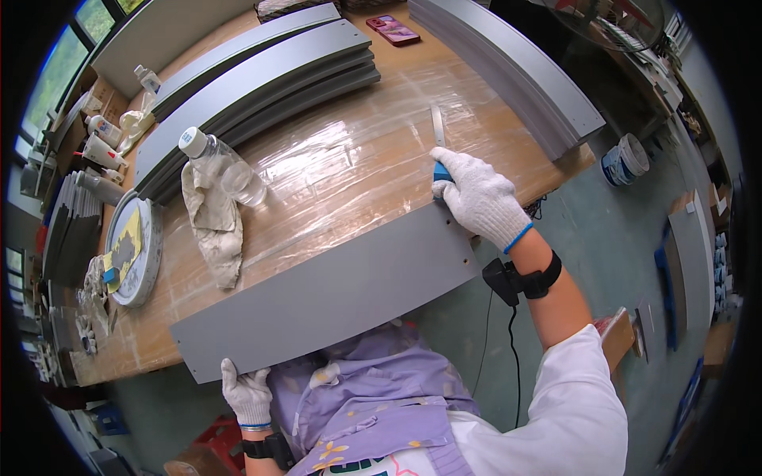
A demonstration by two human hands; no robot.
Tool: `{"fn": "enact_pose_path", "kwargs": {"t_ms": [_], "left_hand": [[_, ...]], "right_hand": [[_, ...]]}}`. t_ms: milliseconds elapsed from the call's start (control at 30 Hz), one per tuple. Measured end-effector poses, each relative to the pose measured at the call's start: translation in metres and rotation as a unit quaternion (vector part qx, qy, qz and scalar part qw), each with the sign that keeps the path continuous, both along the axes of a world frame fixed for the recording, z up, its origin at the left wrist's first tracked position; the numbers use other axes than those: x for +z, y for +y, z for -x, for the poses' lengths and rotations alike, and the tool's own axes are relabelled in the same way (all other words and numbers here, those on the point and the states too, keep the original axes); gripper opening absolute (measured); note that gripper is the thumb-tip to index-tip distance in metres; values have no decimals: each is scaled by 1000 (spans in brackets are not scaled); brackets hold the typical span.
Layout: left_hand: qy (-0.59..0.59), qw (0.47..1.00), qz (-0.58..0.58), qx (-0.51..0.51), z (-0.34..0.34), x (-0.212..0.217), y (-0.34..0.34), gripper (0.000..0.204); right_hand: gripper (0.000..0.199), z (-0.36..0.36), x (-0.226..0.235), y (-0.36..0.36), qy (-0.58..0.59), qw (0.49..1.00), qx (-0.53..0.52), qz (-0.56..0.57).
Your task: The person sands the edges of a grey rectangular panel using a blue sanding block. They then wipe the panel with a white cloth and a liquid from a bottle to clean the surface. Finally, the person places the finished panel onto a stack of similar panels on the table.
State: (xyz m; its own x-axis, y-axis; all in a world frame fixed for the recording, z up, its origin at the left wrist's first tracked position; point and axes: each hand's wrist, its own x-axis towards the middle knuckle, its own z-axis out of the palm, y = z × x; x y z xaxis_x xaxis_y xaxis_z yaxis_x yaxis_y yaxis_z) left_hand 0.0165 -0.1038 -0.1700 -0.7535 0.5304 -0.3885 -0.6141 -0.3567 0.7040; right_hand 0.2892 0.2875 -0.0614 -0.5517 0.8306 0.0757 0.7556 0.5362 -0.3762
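Observation:
A long, slightly curved grey panel (325, 289) with small holes near its ends lies across the table's front edge, jutting out toward me. My left hand (248, 394), in a white knit glove, grips its near left edge, thumb on top and the other fingers partly hidden. Above the panel's right end, my gloved right hand (480, 194) is closed around the blue handle of what looks like a putty knife (437, 127). Its narrow metal blade points away from me. A clear capped bottle (230, 170) stands beyond the panel, beside a crumpled, stained cloth (213, 230).
Stacked grey panels (270, 75) lie at the back left, with another stack (508, 71) at the right. A round lid (147, 266) carries a yellow sheet with a grey smear. A phone (394, 30) rests at the back. On the floor stands a bucket (625, 160).

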Motion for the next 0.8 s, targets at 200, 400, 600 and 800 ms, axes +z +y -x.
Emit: {"fn": "enact_pose_path", "kwargs": {"t_ms": [200, 400, 600, 800], "left_hand": [[-4, 1000, 12, 5, 1, 2, 3, 26], [0, 1000, 26, 14, -1, 3, 2, 27], [12, 999, 37, 14, 1, -1, -3, 29], [5, 1000, 29, -3, 3, -1, 0, 30]], "right_hand": [[29, 83, -13, -55, 83, 981, 151, 86], [25, 67, -25, -39, 94, 978, 186, 4], [42, -37, -22, 8, 52, 995, -81, -1], [45, -50, -44, -8, 240, 967, -31, 83]]}}
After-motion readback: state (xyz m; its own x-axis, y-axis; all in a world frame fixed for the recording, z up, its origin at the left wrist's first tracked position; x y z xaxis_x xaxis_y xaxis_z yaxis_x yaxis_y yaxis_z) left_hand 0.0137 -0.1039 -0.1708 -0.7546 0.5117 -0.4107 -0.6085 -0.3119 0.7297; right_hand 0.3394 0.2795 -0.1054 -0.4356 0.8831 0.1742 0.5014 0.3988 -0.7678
